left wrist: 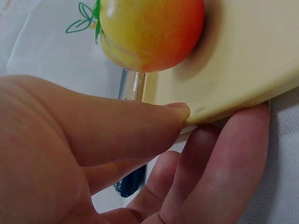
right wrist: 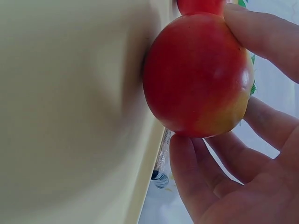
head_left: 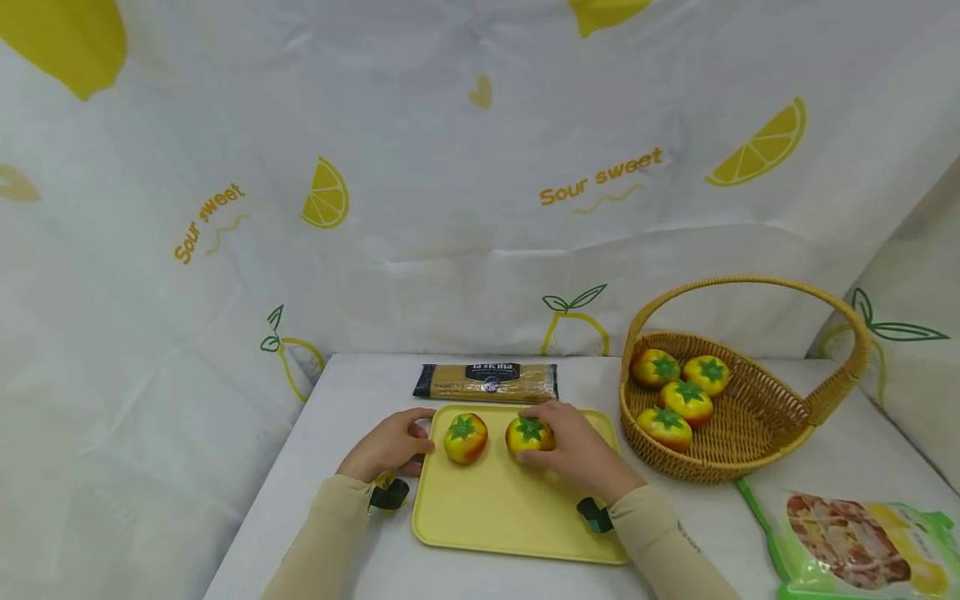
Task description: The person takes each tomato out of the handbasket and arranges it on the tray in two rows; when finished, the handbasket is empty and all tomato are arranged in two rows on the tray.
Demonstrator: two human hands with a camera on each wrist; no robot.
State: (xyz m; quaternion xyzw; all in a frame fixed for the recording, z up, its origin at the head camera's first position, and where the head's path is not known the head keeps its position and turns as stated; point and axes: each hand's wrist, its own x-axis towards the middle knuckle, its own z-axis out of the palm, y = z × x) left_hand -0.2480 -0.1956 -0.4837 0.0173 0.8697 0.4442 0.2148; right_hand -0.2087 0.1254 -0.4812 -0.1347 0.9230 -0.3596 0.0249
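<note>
A yellow tray (head_left: 510, 517) lies on the white table, with two yellow-red tomatoes on it. My left hand (head_left: 392, 446) pinches the tray's left rim; in the left wrist view the thumb (left wrist: 159, 123) is at the rim's top and fingers are under it. The left tomato (head_left: 465, 439) sits just inside that rim, untouched. My right hand (head_left: 576, 446) holds the right tomato (right wrist: 196, 77) between thumb and fingers, over the tray's upper middle. Its green leafy top faces up in the head view. From the frames I cannot tell whether it touches the tray.
A wicker basket (head_left: 757, 429) with a tall handle stands at the right, several tomatoes (head_left: 688, 403) inside. Behind the tray lies a spaghetti pack (head_left: 487, 383). A green-edged food bag (head_left: 862, 546) is at the front right. A lemon-printed cloth (head_left: 450, 275) hangs behind the table.
</note>
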